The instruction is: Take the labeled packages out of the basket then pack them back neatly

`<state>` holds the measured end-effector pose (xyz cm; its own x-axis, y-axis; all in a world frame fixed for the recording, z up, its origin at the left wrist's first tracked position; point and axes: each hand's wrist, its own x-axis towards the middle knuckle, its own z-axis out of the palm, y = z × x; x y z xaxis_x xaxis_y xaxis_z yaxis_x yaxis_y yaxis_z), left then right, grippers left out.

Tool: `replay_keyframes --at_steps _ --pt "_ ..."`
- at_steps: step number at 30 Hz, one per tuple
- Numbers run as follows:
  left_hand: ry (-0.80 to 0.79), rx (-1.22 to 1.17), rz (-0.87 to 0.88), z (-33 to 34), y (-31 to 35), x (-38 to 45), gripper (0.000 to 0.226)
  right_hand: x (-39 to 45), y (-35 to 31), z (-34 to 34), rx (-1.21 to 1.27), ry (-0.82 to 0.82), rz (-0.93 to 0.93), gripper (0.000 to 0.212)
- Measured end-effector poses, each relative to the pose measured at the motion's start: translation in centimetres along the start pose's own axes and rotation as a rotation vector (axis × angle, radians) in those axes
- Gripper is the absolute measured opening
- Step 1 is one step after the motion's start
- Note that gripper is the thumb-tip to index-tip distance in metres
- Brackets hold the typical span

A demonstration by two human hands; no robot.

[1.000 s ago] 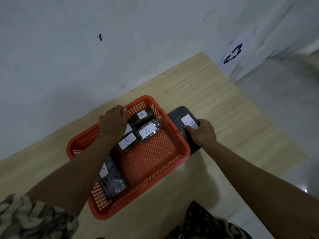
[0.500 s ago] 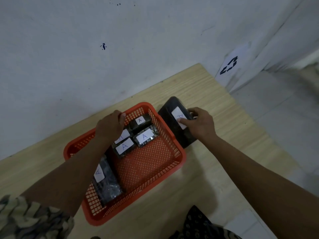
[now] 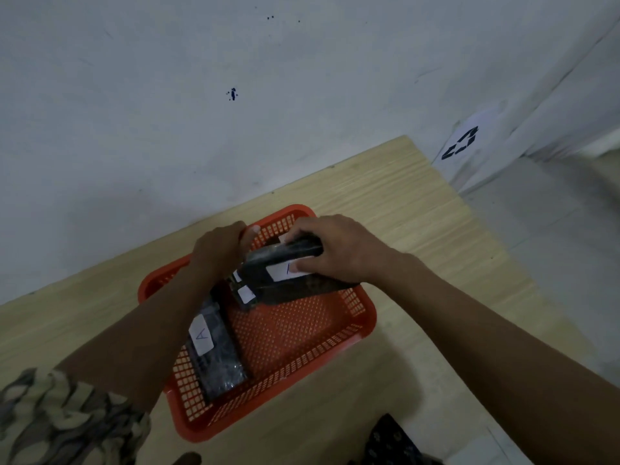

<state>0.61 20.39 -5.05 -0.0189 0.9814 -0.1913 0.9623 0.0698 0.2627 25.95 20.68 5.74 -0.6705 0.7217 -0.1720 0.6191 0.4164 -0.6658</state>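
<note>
While I look down over the forearms, the nearest thing inside the orange basket (image 3: 339, 333) is a long dark package with an A label (image 3: 214, 354), lying along the basket's left wall at its near end. Right of it, the basket's mesh floor is bare. Further in, small labelled packages (image 3: 246, 293) sit against the far-left part of the basket, mostly covered from above.

Over the far half of the basket my right hand (image 3: 342, 253) has its grip clamped on a large dark package (image 3: 285, 280), thumb pressed on its white label, fingers wrapped over the far edge. The package is tilted, its left end low over the small packages, its right end over the basket's right rim. My left hand (image 3: 218, 253) is at the basket's far-left side; its fingers curl down by the rim, but I cannot tell whether they grip the rim or a package.

Beyond the basket there is only bare wooden table (image 3: 402, 196) and then the wall.

The risk I judge: the large package could land on top of the small ones or hang on the right rim, since it spans the basket at an angle. The glossy wrap looks slippery, so a one-handed grip could slide.
</note>
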Motion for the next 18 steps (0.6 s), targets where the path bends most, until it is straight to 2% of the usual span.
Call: replay_keyframes --at_steps 3,6,8,13,18 --pt "0.049 -0.002 0.020 0.3 -0.1 -0.1 0.045 1.3 -0.8 1.3 -0.082 -0.145 -0.036 0.034" --pt "0.062 -0.011 0.034 0.4 -0.3 -0.2 0.045 2.1 -0.5 3.1 -0.068 -0.329 0.040 0.033" --pt "0.086 -0.006 0.042 0.5 -0.4 -0.3 0.046 2.2 0.3 4.4 -0.031 -0.390 0.084 0.031" --pt "0.124 -0.016 0.044 0.7 -0.3 -0.4 0.048 2.1 2.0 6.5 0.067 -0.415 0.131 0.029" --pt "0.145 -0.040 0.046 0.6 -0.2 -0.5 0.045 1.5 3.1 7.8 -0.112 -0.357 0.054 0.037"
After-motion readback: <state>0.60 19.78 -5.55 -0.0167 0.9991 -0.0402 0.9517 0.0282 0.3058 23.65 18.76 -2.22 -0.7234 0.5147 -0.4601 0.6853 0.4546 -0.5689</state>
